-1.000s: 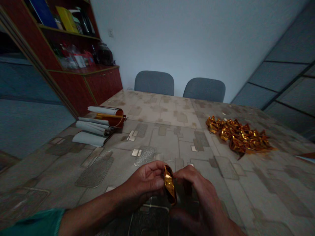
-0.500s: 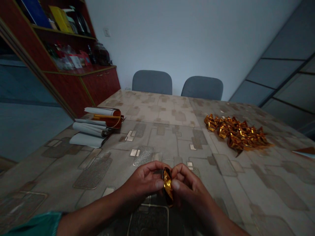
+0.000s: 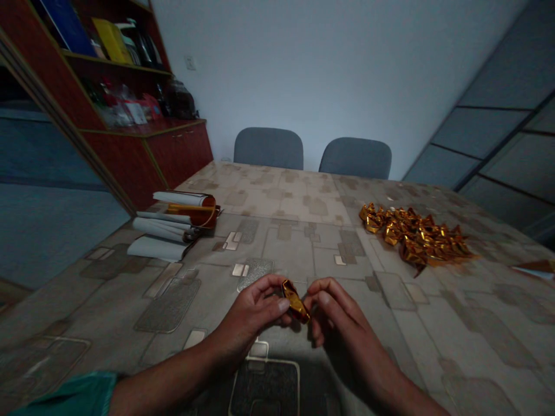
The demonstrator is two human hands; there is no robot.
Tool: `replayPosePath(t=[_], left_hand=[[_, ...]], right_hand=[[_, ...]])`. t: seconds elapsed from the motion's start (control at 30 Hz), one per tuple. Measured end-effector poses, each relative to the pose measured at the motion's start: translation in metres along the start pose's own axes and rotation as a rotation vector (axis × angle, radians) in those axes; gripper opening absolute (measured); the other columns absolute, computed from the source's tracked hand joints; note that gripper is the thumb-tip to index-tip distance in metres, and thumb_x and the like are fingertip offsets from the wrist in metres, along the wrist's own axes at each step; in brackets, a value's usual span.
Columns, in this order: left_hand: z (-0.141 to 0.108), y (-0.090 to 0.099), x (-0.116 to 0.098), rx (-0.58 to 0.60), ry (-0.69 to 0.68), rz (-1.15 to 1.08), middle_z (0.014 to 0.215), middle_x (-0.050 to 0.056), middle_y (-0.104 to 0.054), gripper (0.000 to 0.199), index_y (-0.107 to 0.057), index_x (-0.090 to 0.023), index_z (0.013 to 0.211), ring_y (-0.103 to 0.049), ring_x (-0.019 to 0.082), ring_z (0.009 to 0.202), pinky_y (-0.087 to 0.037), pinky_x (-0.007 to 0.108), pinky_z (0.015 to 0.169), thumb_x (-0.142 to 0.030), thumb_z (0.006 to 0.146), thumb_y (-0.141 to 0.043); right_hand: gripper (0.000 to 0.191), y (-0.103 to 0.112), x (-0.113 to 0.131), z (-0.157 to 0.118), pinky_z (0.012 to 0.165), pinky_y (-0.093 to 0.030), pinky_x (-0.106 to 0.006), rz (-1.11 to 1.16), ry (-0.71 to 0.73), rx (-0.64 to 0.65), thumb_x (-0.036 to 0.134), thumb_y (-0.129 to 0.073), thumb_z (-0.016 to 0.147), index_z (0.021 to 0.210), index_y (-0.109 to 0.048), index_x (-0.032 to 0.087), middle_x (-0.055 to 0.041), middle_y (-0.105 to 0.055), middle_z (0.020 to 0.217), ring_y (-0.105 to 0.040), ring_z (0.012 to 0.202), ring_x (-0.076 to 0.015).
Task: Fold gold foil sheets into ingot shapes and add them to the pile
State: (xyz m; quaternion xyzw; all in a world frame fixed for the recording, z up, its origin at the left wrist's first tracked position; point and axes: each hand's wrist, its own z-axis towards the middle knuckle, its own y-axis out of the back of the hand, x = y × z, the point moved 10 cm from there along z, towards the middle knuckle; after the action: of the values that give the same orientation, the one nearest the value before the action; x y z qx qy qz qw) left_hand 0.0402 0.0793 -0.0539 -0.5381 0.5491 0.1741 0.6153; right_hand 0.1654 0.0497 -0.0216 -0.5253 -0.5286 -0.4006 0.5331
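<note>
**Q:** Item 1, location?
**A:** 1 crumpled gold foil piece [image 3: 295, 301], between the 2 hands, over the patterned tablecloth [image 3: 472, 329].
**Q:** Hand state?
**A:** Left hand [image 3: 251, 309] and right hand [image 3: 340, 315] both curled, fingertips pinching the piece at opposite ends.
**Q:** Item 2?
**A:** 1 heap of gold foil pieces [image 3: 414, 237], on the tablecloth to the right, well apart from both hands.

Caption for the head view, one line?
Left hand and right hand hold a gold foil piece, a heap of gold foil beyond.
</note>
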Motion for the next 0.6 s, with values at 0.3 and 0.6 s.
replayPosePath(t=[0.3, 0.6], left_hand=[[0.004, -0.004, -0.013, 0.035, -0.080, 0.053, 0.097, 0.006, -0.074, 0.035, -0.062, -0.017, 0.100, -0.070, 0.017, 0.088, -0.052, 0.027, 0.080, -0.031, 0.078, -0.085], [0.002, -0.003, -0.022, -0.049, -0.141, 0.208, 0.091, 0.004, -0.073, 0.036, -0.065, -0.018, 0.104, -0.069, 0.019, 0.089, -0.050, 0.029, 0.084, -0.031, 0.076, -0.084]], right_hand=[[0.024, 0.000, 0.016, 0.004, 0.062, -0.047, -0.029, -0.370, 0.178, -0.092, 0.025, -0.068, 0.080, 0.102, -0.059, 0.021, -0.0029, -0.067, 0.086, -0.061, 0.072, -0.0177], [0.014, -0.001, 0.041, 0.000, 0.063, -0.046, -0.029, -0.726, 0.443, -0.189, 0.019, -0.067, 0.084, 0.097, -0.064, 0.023, -0.0031, -0.068, 0.085, -0.061, 0.071, -0.0179]])
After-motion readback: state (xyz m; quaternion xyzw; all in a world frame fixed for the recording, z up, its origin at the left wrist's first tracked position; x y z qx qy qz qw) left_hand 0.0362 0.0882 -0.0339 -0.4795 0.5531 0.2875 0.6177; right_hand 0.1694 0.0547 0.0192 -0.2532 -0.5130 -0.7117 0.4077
